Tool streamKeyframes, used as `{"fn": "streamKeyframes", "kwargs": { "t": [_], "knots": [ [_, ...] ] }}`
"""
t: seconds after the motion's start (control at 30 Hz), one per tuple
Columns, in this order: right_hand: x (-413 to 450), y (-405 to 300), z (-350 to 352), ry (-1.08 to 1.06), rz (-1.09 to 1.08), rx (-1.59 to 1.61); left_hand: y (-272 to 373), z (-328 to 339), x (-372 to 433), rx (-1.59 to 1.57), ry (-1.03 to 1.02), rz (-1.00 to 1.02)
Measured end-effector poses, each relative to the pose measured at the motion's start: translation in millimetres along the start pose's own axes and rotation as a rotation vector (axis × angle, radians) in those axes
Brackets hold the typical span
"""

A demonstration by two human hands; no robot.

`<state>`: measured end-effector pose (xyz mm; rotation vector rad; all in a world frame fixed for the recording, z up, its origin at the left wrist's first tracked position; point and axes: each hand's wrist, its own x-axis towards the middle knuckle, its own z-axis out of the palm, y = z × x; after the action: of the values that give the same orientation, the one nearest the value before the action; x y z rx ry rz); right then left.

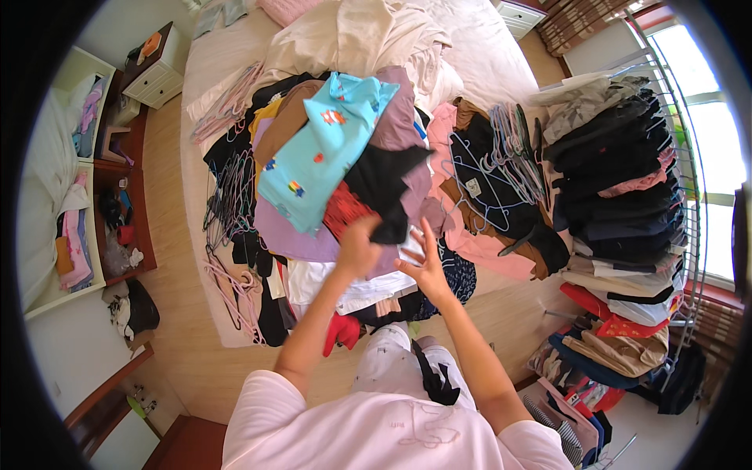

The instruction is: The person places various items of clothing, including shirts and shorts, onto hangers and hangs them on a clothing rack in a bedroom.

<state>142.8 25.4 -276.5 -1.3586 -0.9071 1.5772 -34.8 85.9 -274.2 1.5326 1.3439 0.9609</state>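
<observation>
A large pile of clothes lies on the bed before me. My left hand (pixel 359 247) is at the lower edge of a red and black patterned cloth (pixel 346 210), beside a black garment (pixel 385 176); its fingers are blurred and partly hidden, so I cannot tell its grip. My right hand (pixel 426 264) is just to the right, fingers spread, holding nothing. A light blue garment with a sea-creature print (pixel 323 147) lies on top of the pile. Below the hands are a purple garment (pixel 294 235) and white garments (pixel 317 282).
Many wire hangers (pixel 235 188) lie left of the pile, with pink hangers (pixel 238 288) nearer me. More hangers (pixel 517 153) and a pink garment (pixel 470 247) are on the right. A metal rack (pixel 690 176) of hung clothes stands by the window. Open shelves (pixel 126 223) line the left.
</observation>
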Motion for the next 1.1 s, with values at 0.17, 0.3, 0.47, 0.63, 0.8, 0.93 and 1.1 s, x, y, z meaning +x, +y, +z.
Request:
{"fn": "streamKeyframes", "kwargs": {
  "t": [0.17, 0.3, 0.47, 0.63, 0.8, 0.93, 1.1],
  "knots": [
    [-12, -19, -35, -0.157, -0.057, -0.457, 45, 35, -73, -0.298, -0.068, -0.251],
    [-49, -21, -44, -0.119, -0.041, -0.492, 55, 18, -84, -0.103, -0.202, -0.185],
    [-102, -52, -47, -0.141, 0.231, -0.014, 71, -28, -78, 0.045, -0.387, -0.008],
    [-163, -123, -52, 0.046, 0.179, 0.541, 85, -35, -86, 0.199, -0.236, 0.286],
    [-193, -206, -42, -0.253, -0.200, 0.730, 75, 28, -109, -0.050, -0.579, 0.311],
    [-205, -246, -43, 0.252, -0.313, 0.297, 28, 91, -120, -0.197, -0.685, 0.254],
    [-243, -259, -137, 0.532, -0.622, 0.419, 52, 118, -130, -0.278, -0.895, -0.041]
  ]
}}
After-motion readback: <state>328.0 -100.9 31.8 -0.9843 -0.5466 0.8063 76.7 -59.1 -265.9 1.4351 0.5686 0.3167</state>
